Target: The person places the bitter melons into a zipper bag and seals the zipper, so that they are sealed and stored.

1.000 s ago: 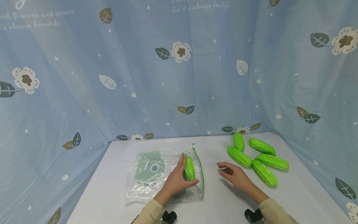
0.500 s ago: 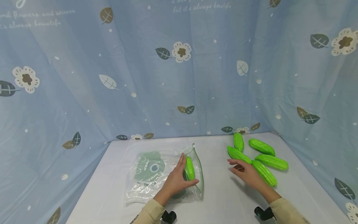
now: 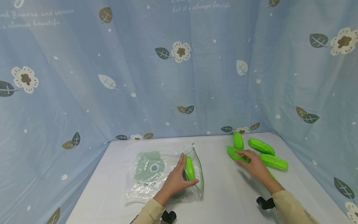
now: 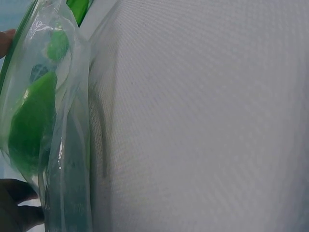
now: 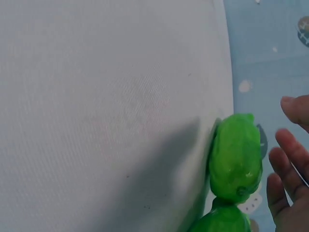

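A clear zip bag (image 3: 134, 186) with a green cartoon print lies flat, its mouth toward the right. Just inside the mouth is a bright green ridged bitter melon (image 3: 189, 168), seen through the plastic in the left wrist view as a green shape (image 4: 34, 125). My left hand (image 3: 174, 180) spreads thumb and fingers at the bag's mouth, touching the plastic. Over at the right, my right hand (image 3: 255, 165) reaches over another bitter melon (image 3: 232, 152) and partly covers it. In the right wrist view its fingers (image 5: 289, 169) stand apart from the nearest melon (image 5: 236, 154).
More bitter melons lie around the right hand: one at the back (image 3: 238, 141), one behind on the right (image 3: 261, 147), one beside the hand (image 3: 274, 161). Another is mostly hidden under the wrist. A blue patterned curtain (image 3: 207, 93) borders the white table (image 3: 98, 186).
My right hand has moved right and away from me, from bare table to over the bitter melon. The left hand and bag have stayed put.
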